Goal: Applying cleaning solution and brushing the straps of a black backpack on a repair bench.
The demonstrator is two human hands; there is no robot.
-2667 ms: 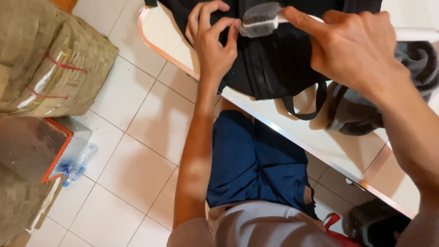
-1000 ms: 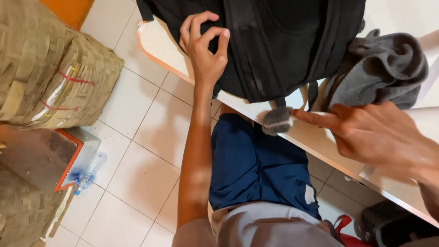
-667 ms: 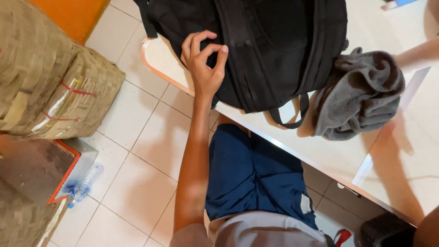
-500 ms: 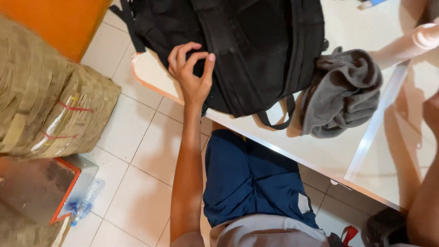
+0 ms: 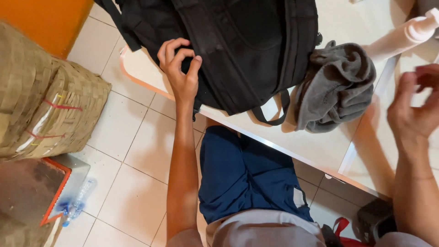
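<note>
A black backpack [image 5: 238, 50] lies on the white table [image 5: 320, 146], its lower end hanging over the table's edge. My left hand [image 5: 179, 68] rests on the backpack's left side, its fingers curled and pinching the fabric there. A crumpled grey cloth [image 5: 336, 87] lies just right of the backpack. My right hand [image 5: 414, 110] hovers over the table at the far right, blurred, with its fingers apart and nothing seen in it. A white bottle [image 5: 402, 36] lies on the table just above that hand.
My blue shorts [image 5: 247, 174] show below the table edge. Woven straw baskets [image 5: 41, 105] stand on the tiled floor at the left, with a plastic bottle [image 5: 75, 203] beside a red-edged mat. An orange wall is at the top left. A dark object [image 5: 375, 219] sits under the table.
My right hand carried a small grey object away from the backpack and off to the right; it is back in view without it. My left hand has stayed on the backpack.
</note>
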